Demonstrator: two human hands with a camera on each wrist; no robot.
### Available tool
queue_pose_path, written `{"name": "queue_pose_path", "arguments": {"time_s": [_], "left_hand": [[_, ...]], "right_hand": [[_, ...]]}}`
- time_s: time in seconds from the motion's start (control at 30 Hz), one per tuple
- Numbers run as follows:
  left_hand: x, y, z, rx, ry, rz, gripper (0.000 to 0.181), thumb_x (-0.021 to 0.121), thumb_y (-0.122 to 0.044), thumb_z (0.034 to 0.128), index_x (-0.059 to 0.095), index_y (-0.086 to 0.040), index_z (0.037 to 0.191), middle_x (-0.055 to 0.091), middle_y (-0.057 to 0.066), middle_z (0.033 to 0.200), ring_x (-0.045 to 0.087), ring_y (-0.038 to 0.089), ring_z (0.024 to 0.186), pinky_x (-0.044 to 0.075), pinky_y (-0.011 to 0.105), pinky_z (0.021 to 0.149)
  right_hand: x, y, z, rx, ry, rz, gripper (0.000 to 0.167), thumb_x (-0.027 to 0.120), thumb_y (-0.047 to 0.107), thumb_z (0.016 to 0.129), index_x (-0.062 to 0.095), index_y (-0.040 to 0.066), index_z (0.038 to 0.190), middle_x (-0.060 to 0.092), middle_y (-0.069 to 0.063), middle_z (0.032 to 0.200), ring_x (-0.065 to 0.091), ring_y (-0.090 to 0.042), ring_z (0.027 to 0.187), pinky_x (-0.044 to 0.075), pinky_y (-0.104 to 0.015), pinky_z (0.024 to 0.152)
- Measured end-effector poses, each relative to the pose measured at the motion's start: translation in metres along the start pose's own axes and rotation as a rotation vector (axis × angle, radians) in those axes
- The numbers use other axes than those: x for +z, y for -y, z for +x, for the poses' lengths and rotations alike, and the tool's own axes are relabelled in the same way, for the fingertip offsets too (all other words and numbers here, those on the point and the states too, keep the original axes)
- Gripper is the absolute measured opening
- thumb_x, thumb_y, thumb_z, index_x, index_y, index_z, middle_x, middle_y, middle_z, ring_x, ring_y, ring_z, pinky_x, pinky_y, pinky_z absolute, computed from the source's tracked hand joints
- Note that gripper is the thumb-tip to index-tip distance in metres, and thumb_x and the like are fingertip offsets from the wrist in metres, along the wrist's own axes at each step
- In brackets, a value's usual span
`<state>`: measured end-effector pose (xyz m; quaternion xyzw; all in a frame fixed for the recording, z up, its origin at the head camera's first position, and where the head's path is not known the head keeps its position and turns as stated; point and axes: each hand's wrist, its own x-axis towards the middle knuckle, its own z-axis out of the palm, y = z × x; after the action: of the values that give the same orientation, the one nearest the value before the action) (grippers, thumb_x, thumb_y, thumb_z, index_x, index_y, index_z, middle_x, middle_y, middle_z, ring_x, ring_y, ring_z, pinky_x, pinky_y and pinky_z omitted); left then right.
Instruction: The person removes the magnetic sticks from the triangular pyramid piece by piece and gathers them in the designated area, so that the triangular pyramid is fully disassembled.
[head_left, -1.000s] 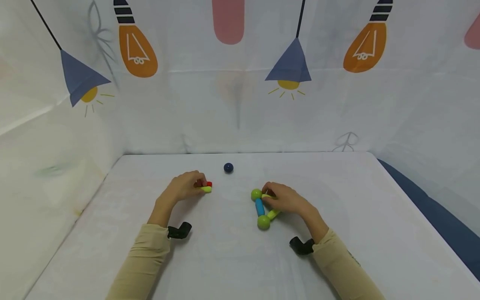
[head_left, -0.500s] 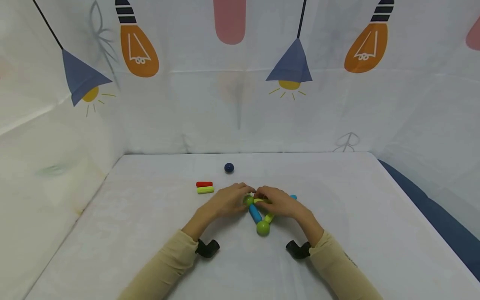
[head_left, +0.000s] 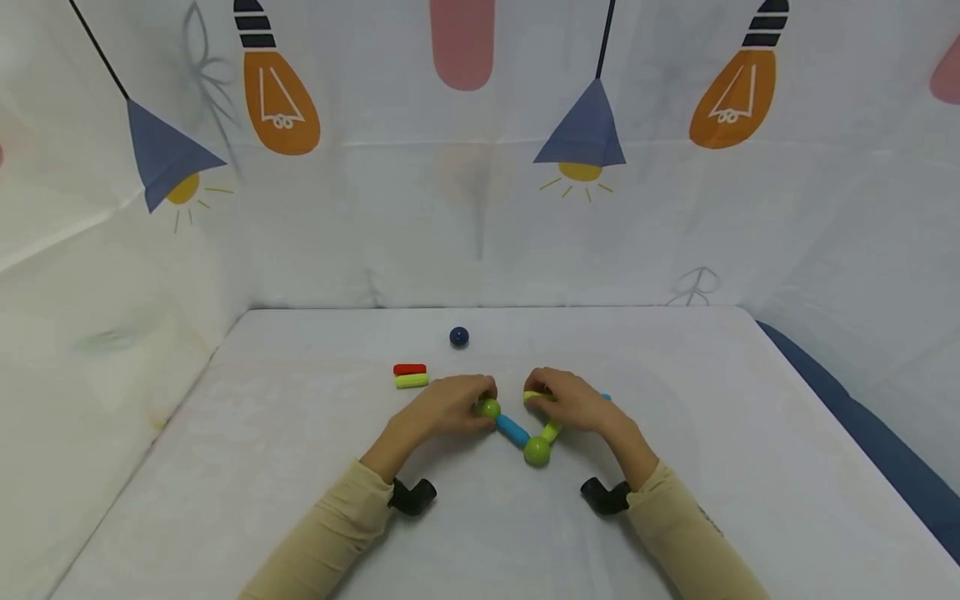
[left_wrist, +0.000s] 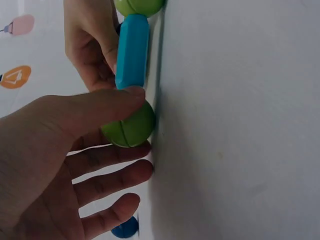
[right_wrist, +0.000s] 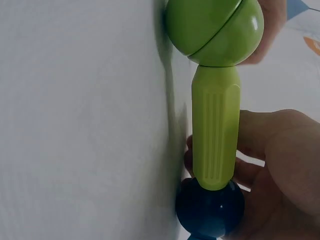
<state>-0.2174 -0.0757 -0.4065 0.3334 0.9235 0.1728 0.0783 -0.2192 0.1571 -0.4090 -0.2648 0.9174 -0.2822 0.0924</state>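
My left hand (head_left: 448, 406) pinches a green ball (left_wrist: 132, 127) between thumb and fingers. From it a blue stick (head_left: 513, 431) runs to a second green ball (head_left: 537, 451). A yellow-green stick (right_wrist: 216, 125) joins that second ball to a dark blue ball (right_wrist: 210, 207), which my right hand (head_left: 573, 407) hides in the head view. A light yellow stick (head_left: 534, 396) sticks out between the right hand's fingertips, apart from the left hand's ball. The tip of another blue stick (head_left: 606, 397) shows behind the right hand.
A loose dark blue ball (head_left: 459, 337) lies near the table's back edge. A red stick (head_left: 409, 369) and a yellow stick (head_left: 412, 381) lie side by side, left of the hands. Behind the white table (head_left: 480, 533) hangs a printed cloth (head_left: 390, 225).
My left hand let go of the red and yellow sticks, moved right and took the green ball. That ball has swung left, away from the light yellow stick; the right hand barely moved.
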Motion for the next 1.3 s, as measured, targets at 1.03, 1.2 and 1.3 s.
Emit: {"name": "queue_pose_path", "arguments": {"time_s": [1.03,1.2,1.3], "left_hand": [[-0.01,0.031,0.002,-0.07,-0.264,-0.036,0.033,0.069,-0.027,0.0859,0.063,-0.017,0.117,0.062,-0.001,0.105,0.057,0.013,0.087,0.049,0.027,0.074],[-0.025,0.048,-0.002,-0.165,-0.365,-0.037,0.037,0.069,-0.026,0.0859,0.061,-0.017,0.121,0.063,0.0,0.107,0.057,0.016,0.088,0.048,0.031,0.068],[-0.032,0.06,-0.004,-0.224,-0.402,-0.06,0.038,0.068,-0.025,0.0869,0.06,-0.016,0.123,0.064,0.002,0.109,0.057,0.019,0.09,0.047,0.033,0.066]], "right_hand": [[0.017,0.04,-0.006,-0.058,0.198,-0.158,0.031,0.063,0.027,0.09,0.056,0.016,0.119,0.055,0.009,0.082,0.048,-0.007,0.074,0.042,-0.023,0.067],[0.008,0.04,-0.01,-0.004,0.241,-0.117,0.039,0.065,0.034,0.089,0.054,0.02,0.124,0.057,0.008,0.09,0.051,-0.007,0.08,0.045,-0.027,0.073],[-0.001,0.042,-0.014,0.047,0.281,-0.091,0.047,0.068,0.038,0.085,0.054,0.021,0.126,0.057,0.007,0.097,0.052,-0.008,0.087,0.046,-0.031,0.079]]}}
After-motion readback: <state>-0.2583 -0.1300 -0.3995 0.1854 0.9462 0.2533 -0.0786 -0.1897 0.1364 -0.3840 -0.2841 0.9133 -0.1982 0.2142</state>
